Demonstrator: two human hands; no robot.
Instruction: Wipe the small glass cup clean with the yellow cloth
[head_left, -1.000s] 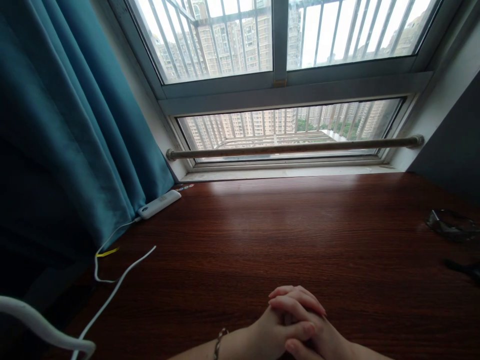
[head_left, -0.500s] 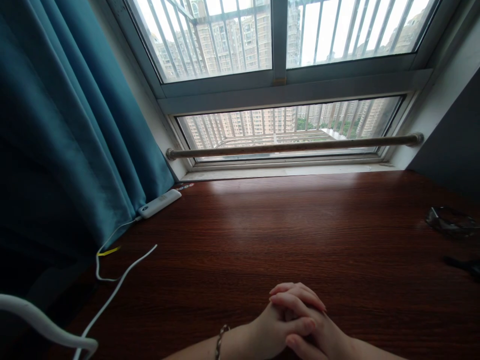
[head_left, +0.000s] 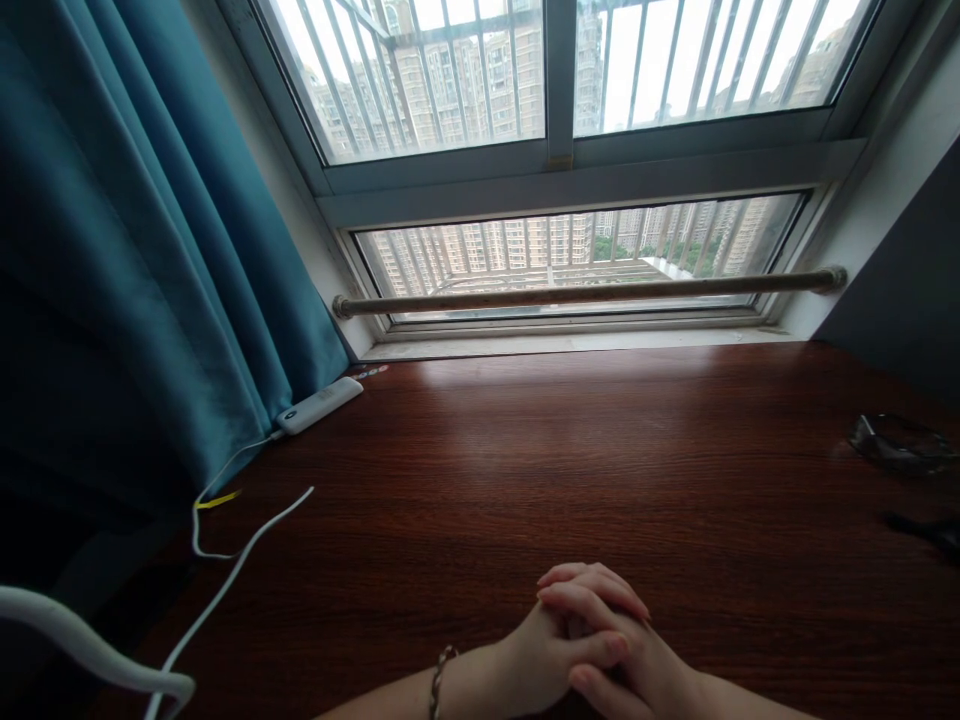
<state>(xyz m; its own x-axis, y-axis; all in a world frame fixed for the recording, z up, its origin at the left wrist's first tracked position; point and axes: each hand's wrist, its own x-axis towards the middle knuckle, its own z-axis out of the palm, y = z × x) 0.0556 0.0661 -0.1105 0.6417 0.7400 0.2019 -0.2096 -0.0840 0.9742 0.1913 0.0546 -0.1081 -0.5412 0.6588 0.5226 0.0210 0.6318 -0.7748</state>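
Note:
My left hand point(head_left: 536, 658) and my right hand point(head_left: 654, 662) are clasped together at the bottom of the view, just right of the middle. Their fingers interlace and fold over each other, with no object showing between them. A dark, chain-like bracelet point(head_left: 439, 682) circles my left wrist. Both hands are over the near part of a glossy reddish-brown wooden table point(head_left: 480, 470). The palms are hidden where the hands press together.
On the left, a white plug strip or device point(head_left: 321, 404) lies by the blue curtain point(head_left: 187, 250), near white cables point(head_left: 240, 565) and a yellow strip point(head_left: 217, 500). A clear, dark-edged object point(head_left: 900, 445) lies at right. Behind the table, a metal bar point(head_left: 585, 296) crosses the window.

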